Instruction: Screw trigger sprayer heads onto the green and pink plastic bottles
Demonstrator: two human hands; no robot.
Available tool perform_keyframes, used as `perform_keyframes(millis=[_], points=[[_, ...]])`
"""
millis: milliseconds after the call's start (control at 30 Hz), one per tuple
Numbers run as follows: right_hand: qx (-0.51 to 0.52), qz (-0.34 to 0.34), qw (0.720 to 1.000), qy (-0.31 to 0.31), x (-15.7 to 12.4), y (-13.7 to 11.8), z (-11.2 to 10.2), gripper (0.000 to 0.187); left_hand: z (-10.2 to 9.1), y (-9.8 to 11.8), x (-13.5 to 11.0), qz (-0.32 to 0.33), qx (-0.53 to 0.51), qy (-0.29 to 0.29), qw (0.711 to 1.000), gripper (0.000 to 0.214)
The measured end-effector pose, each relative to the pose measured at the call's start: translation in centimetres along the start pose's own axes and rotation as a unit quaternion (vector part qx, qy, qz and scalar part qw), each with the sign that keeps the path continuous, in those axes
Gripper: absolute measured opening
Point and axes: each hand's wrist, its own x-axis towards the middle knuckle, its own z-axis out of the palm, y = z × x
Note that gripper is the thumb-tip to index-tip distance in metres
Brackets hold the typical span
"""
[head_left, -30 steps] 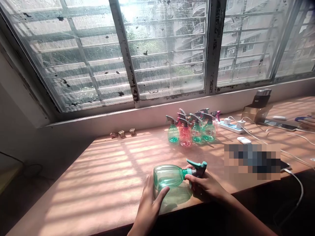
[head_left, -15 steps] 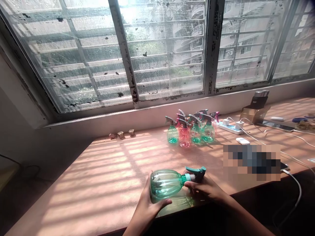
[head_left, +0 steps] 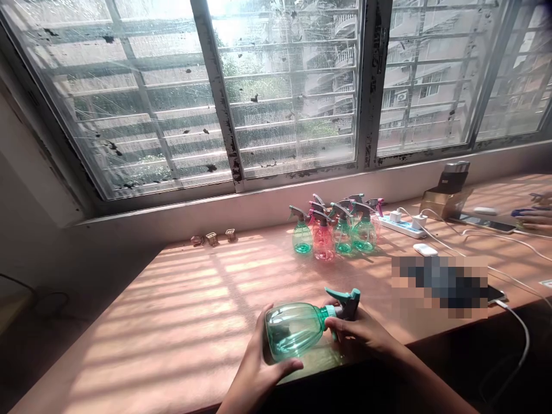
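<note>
A clear green spray bottle (head_left: 293, 329) lies sideways between my hands near the table's front edge, its base to the left and its trigger head to the right. My left hand (head_left: 264, 362) cups the rounded base, thumb along the near side and fingers behind. Around the neck and spray head, my right hand (head_left: 360, 330) is closed, with its thumb by the pale collar. The green trigger lever sticks up above that hand. Fingers on the far side of the bottle are partly hidden.
Several green and pink spray bottles (head_left: 323, 241) stand at the back by the wall. Small brownish pieces (head_left: 211, 238) lie to their left. A power strip (head_left: 401, 225) with plugs and cables, a white case (head_left: 425, 249) and a pixelated patch are on the right. Another person's hand (head_left: 535, 218) shows at the far right.
The bottle has tilted slightly, its base a little lower and its spray head a little higher. Another person's hand has come into view at the far right.
</note>
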Motion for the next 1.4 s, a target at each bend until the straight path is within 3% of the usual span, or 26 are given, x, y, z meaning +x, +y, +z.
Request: perform_keyframes(millis=[267, 333, 433, 500, 667, 800, 867, 1000, 1267, 1333, 1400], points=[[-0.011, -0.008, 1.000, -0.021, -0.1, -0.4, 0.1, 0.063, -0.1, -0.1, -0.3, -0.006, -0.049, -0.002, 0.999, 0.145], [-0.016, -0.016, 0.999, -0.029, -0.3, -0.8, 0.2, 0.061, -0.5, 0.4, -0.3, -0.008, -0.052, -0.010, 0.999, 0.133], [-0.024, -0.021, 0.999, -0.038, -0.6, -1.0, 0.2, 0.055, -0.6, 1.5, -0.1, 0.004, -0.060, -0.021, 0.998, 0.095], [-0.020, -0.018, 0.999, -0.034, -0.5, -0.9, 0.2, 0.054, -0.2, 2.0, 0.0, 0.013, -0.064, -0.016, 0.998, 0.088], [-0.004, 0.000, 1.000, -0.019, -0.1, -0.1, 0.1, 0.057, 0.7, 1.8, -0.3, -0.001, -0.097, -0.024, 0.995, 0.119], [-0.002, -0.005, 1.000, -0.029, -0.3, -0.3, 0.1, 0.057, 0.2, 1.3, -0.3, -0.019, -0.094, -0.024, 0.995, 0.143], [-0.004, -0.008, 0.999, -0.042, -0.4, -0.6, 0.1, 0.054, -0.2, 1.3, -0.2, -0.021, -0.082, -0.023, 0.996, 0.134], [-0.011, -0.012, 0.999, -0.044, -0.5, -0.7, 0.2, 0.049, -0.3, 1.7, -0.1, 0.004, -0.079, -0.032, 0.996, 0.093], [-0.005, -0.015, 0.999, -0.030, -0.4, -1.1, 0.4, 0.055, 0.2, 1.5, -0.3, -0.003, -0.093, -0.047, 0.995, 0.135], [-0.006, -0.018, 0.999, -0.041, -0.6, -1.4, 0.6, 0.053, -0.2, 1.5, -0.3, -0.005, -0.083, -0.033, 0.996, 0.127], [-0.008, -0.018, 0.999, -0.045, -0.7, -1.5, 0.7, 0.051, -0.4, 1.5, -0.2, -0.004, -0.073, -0.033, 0.997, 0.106]])
